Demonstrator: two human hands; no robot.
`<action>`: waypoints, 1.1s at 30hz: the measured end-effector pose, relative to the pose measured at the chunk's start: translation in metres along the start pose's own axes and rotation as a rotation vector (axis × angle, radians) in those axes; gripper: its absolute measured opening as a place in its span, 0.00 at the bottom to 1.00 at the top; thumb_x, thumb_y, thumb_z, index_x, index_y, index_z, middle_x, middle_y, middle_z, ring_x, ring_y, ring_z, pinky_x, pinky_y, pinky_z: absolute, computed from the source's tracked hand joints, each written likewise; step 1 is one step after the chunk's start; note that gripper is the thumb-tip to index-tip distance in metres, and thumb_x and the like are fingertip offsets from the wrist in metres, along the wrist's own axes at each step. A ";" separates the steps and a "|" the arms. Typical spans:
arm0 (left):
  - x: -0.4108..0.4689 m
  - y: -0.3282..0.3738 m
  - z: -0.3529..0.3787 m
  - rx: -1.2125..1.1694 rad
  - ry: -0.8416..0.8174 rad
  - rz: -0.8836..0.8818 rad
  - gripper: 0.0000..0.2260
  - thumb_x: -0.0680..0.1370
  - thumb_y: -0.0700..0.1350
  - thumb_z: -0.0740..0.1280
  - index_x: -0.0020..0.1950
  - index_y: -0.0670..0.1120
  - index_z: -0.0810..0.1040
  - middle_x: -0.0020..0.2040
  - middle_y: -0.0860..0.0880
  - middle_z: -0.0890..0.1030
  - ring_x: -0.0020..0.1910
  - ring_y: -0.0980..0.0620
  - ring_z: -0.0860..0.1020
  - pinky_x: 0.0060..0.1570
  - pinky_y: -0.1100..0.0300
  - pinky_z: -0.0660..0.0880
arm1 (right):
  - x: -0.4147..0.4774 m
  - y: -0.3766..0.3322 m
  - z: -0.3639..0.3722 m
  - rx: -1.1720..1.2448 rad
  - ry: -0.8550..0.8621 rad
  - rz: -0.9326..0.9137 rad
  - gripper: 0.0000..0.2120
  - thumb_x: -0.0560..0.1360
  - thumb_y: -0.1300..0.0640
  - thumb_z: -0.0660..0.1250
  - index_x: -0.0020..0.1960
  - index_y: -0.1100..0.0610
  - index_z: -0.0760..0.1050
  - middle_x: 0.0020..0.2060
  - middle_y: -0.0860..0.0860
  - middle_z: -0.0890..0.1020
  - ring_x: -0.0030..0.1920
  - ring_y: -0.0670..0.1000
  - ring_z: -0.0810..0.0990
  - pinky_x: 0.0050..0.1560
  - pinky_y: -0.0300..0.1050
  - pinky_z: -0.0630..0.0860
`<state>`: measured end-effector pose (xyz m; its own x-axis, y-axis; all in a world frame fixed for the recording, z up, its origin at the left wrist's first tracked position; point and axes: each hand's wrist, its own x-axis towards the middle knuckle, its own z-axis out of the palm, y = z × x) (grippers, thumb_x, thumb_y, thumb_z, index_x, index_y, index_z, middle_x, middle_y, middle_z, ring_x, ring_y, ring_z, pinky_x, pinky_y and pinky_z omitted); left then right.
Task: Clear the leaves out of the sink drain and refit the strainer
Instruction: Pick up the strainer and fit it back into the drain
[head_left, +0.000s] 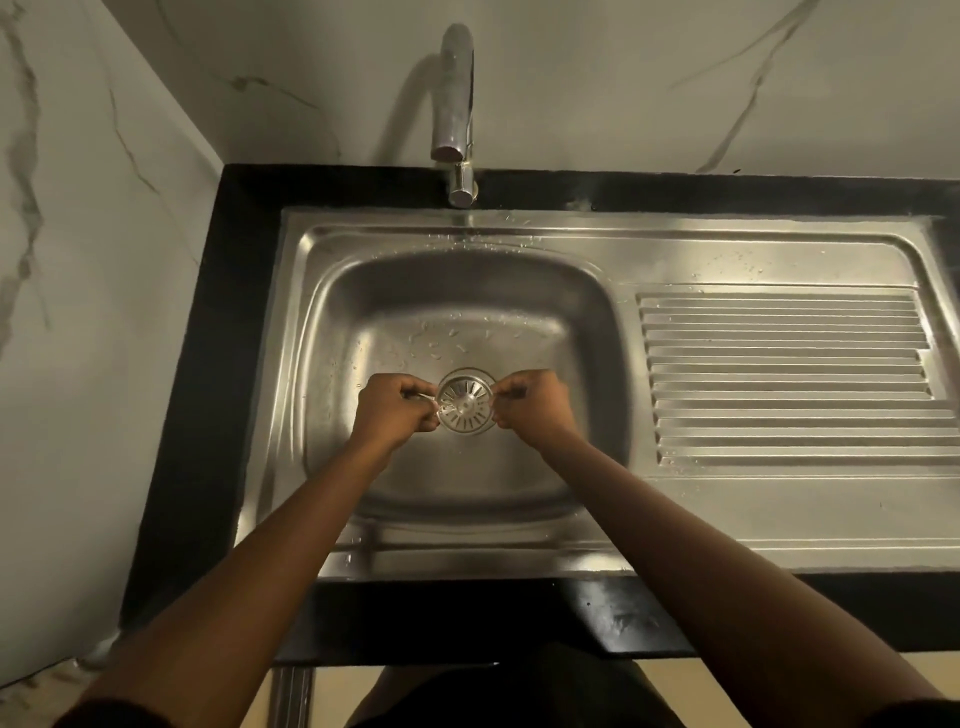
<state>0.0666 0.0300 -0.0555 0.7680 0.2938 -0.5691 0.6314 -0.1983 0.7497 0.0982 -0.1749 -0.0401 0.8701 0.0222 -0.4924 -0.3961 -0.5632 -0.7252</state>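
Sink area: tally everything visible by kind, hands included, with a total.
Hand: 2, left and right
Strainer: 1
Tap: 1
Sink: 1
Drainboard: 1
Leaves: 0 visible
Total: 6

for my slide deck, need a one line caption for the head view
Both hands, left and right, pinch the strainer at the drain of a steel sink.

chrome tap (457, 104), marble wall (623, 78), black counter (208, 364)

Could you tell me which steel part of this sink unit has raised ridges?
The flat steel drainboard, right of the basin; the basin itself is smooth.
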 end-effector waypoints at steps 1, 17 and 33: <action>0.005 -0.004 0.003 0.005 0.005 -0.018 0.09 0.73 0.30 0.73 0.52 0.38 0.87 0.41 0.38 0.87 0.33 0.47 0.86 0.45 0.50 0.87 | 0.004 0.003 0.005 -0.010 -0.007 0.015 0.14 0.74 0.69 0.73 0.38 0.51 0.83 0.29 0.47 0.84 0.29 0.46 0.84 0.42 0.48 0.87; 0.075 -0.036 0.043 0.237 0.013 -0.032 0.11 0.72 0.30 0.75 0.50 0.41 0.89 0.47 0.41 0.89 0.45 0.42 0.88 0.51 0.45 0.86 | 0.065 0.033 0.043 -0.214 0.025 0.148 0.13 0.78 0.67 0.71 0.59 0.57 0.87 0.53 0.57 0.89 0.49 0.53 0.86 0.42 0.30 0.71; 0.080 -0.041 0.057 0.392 0.131 0.031 0.10 0.70 0.32 0.72 0.45 0.44 0.90 0.44 0.44 0.90 0.44 0.46 0.88 0.48 0.56 0.85 | 0.078 0.041 0.056 -0.333 0.020 0.078 0.13 0.81 0.66 0.67 0.60 0.57 0.86 0.55 0.57 0.88 0.47 0.53 0.82 0.47 0.39 0.72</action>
<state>0.1082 0.0082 -0.1515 0.7833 0.3936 -0.4812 0.6204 -0.5429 0.5660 0.1332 -0.1497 -0.1355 0.8477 -0.0464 -0.5284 -0.3472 -0.8017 -0.4866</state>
